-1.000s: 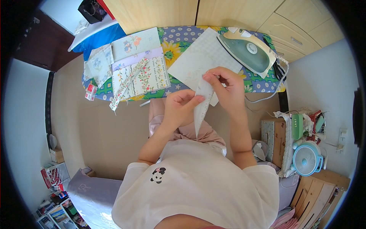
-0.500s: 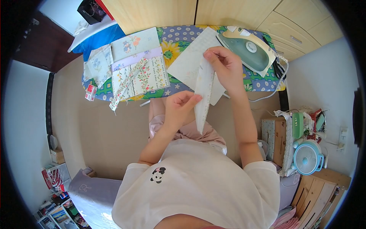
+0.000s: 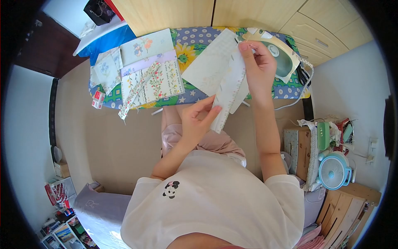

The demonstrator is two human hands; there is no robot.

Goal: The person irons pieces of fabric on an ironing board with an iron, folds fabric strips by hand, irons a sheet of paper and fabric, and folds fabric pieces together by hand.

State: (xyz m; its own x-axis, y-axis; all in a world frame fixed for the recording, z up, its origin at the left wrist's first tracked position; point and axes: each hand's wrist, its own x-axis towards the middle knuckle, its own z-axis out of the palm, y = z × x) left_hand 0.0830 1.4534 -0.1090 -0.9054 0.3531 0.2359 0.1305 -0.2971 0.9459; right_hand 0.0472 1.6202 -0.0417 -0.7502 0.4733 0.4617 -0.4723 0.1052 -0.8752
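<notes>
A long white strip of fabric (image 3: 229, 88) with a small printed pattern along it hangs slantwise between my hands. My right hand (image 3: 260, 66) pinches its upper end, in front of the iron. Lower down, my left hand (image 3: 200, 117) has its thumb and fingers closed on the strip's left edge. Behind the strip, a white sheet (image 3: 210, 58) lies on the patterned ironing board (image 3: 188, 98). The green and cream iron (image 3: 286, 66) rests on its side at the board's right, partly hidden by my right hand.
On the board's left lie floral fabric pieces (image 3: 166, 83), a narrow floral strip (image 3: 139, 89) and a blue-flowered piece (image 3: 105, 72). A small red and white box (image 3: 98, 100) sits at the edge. The iron's cord (image 3: 295, 103) loops down at right, above a blue fan (image 3: 333, 172).
My right hand has moved right and up with the strip's top end. The strip is now more slanted and shows a wider face. My left hand has shifted slightly right.
</notes>
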